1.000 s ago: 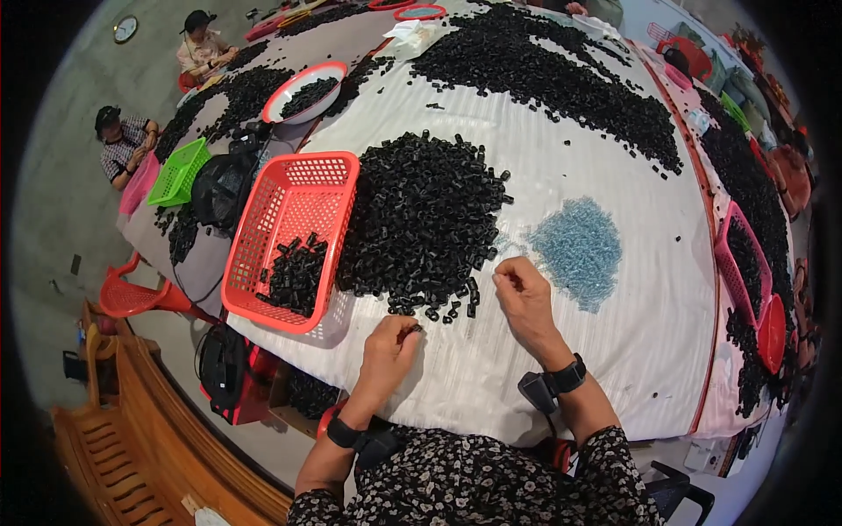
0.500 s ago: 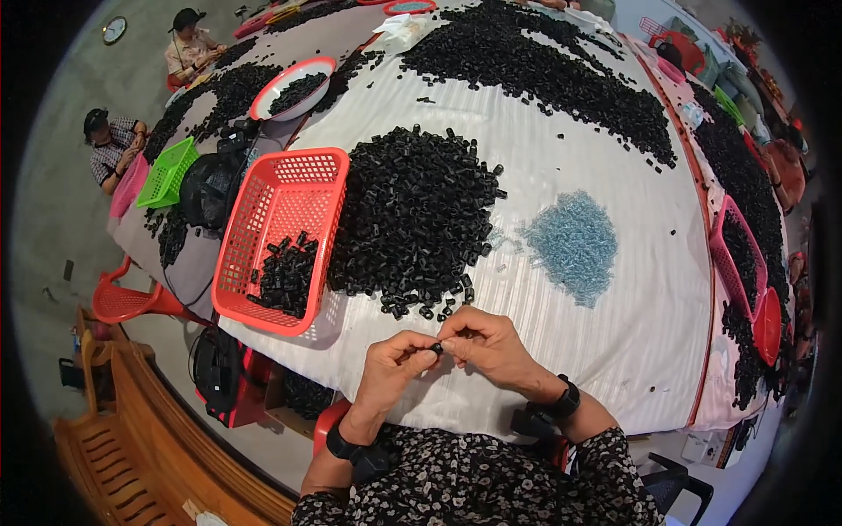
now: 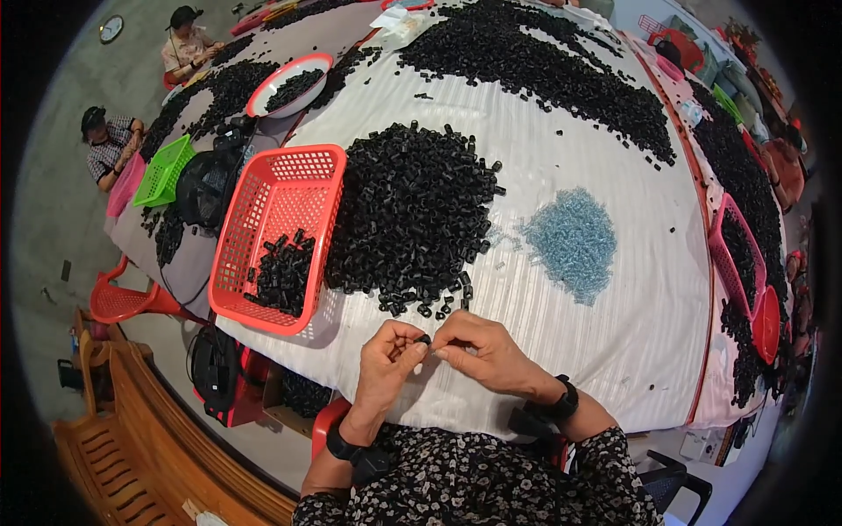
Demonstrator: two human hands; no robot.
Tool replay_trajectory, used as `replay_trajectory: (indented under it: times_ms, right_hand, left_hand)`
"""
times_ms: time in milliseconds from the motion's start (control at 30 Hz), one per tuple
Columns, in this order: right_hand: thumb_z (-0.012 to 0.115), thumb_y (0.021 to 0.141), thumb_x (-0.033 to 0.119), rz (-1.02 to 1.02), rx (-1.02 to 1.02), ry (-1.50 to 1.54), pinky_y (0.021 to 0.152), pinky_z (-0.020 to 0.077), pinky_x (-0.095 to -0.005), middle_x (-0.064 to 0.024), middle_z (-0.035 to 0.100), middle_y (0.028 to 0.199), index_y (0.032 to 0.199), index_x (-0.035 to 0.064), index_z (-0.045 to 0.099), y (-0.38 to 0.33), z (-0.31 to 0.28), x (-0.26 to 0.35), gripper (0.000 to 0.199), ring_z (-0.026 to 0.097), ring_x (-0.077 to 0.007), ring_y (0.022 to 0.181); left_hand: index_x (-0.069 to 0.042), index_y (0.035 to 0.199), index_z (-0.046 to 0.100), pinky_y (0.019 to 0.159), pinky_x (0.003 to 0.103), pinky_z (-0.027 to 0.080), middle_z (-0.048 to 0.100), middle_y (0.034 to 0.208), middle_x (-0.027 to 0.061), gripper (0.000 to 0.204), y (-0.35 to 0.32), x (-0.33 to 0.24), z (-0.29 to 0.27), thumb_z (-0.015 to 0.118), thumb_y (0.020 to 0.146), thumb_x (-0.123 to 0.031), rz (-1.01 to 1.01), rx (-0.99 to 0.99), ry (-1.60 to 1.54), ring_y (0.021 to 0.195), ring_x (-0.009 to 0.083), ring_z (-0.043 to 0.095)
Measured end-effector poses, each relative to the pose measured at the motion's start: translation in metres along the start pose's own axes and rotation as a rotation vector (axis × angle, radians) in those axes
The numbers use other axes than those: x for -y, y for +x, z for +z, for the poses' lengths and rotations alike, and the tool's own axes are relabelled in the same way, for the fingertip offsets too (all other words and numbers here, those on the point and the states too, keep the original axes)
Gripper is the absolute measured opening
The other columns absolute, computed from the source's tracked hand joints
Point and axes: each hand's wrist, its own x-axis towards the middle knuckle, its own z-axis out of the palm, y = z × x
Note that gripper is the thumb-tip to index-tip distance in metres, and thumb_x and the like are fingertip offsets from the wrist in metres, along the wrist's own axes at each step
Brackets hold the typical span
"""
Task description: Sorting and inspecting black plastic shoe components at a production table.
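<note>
Left of the grip, the left hand [image 3: 383, 364] pinches one small black piece [image 3: 424, 340] between thumb and forefinger. Half a second ago the fingers of both hands met on this piece; now the right hand [image 3: 482, 353] has drawn slightly to its right, with its thumb and forefinger closed together. Whether these tips hold something tiny, I cannot tell. I judge from this that the left hand alone bears the piece, while the right hand does the fine work beside it.

Now the count, from left to right. Well to the left of the grip and beyond it is one red basket [image 3: 285, 209], with many black pieces inside, too many for counting. Just beyond the grip is one large black heap [image 3: 408, 210], its nearest loose pieces close to the fingers. Beyond the grip to the right is one heap of clear bluish parts [image 3: 574, 245], also uncountable. Under all of these is one white cloth [image 3: 631, 351]. Two wrists carry one dark band each, the right one [image 3: 566, 399] seen more clearly.
</note>
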Motion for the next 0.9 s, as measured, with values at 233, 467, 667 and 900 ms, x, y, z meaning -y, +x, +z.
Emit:
replay_trajectory:
  times_ms: [233, 467, 667, 900]
  right_hand:
    - [0.059, 0.087, 0.01, -0.017, -0.05, 0.057, 0.072, 0.0434, -0.0283, -0.0062, 0.056, 0.092, 0.092, 0.0019, 0.061, 0.001, 0.005, -0.002, 0.01, 0.054, -0.0162, 0.081]
    - [0.058, 0.088, 0.01, 0.109, -0.053, 0.179, 0.064, 0.0428, -0.0232, -0.0016, 0.053, 0.086, 0.094, 0.0032, 0.06, 0.0, 0.003, -0.005, 0.009, 0.05, -0.0081, 0.074]
    - [0.06, 0.088, 0.007, 0.199, -0.162, 0.493, 0.057, 0.0405, -0.0176, 0.0004, 0.054, 0.084, 0.094, 0.0018, 0.057, -0.002, 0.008, -0.013, 0.009, 0.049, -0.0033, 0.067]
    - [0.058, 0.087, 0.007, 0.181, -0.097, 0.275, 0.06, 0.0423, -0.0231, -0.0001, 0.052, 0.08, 0.087, 0.0023, 0.058, -0.001, 0.003, -0.008, 0.004, 0.05, -0.0073, 0.069]
  left_hand:
    - [-0.001, 0.094, 0.058, 0.061, 0.016, 0.041, 0.058, 0.08, -0.0015, 0.015, -0.002, 0.0, 0.0, 0.066, 0.082, -0.004, -0.02, 0.007, 0.087, 0.067, 0.0022, 0.049]
    - [0.0, 0.095, 0.057, 0.069, 0.02, 0.047, 0.063, 0.088, 0.004, 0.015, -0.001, -0.004, 0.002, 0.065, 0.084, -0.006, 0.053, -0.034, -0.016, 0.076, 0.007, 0.057]
    - [0.001, 0.1, 0.062, 0.068, 0.02, 0.047, 0.064, 0.087, 0.0032, 0.018, -0.005, 0.002, -0.001, 0.065, 0.084, -0.006, -0.012, 0.032, 0.131, 0.076, 0.0068, 0.058]
    - [0.0, 0.102, 0.065, 0.062, 0.016, 0.045, 0.064, 0.085, 0.0008, 0.019, -0.007, 0.003, 0.0, 0.066, 0.083, -0.004, 0.006, 0.08, 0.156, 0.073, 0.0034, 0.055]
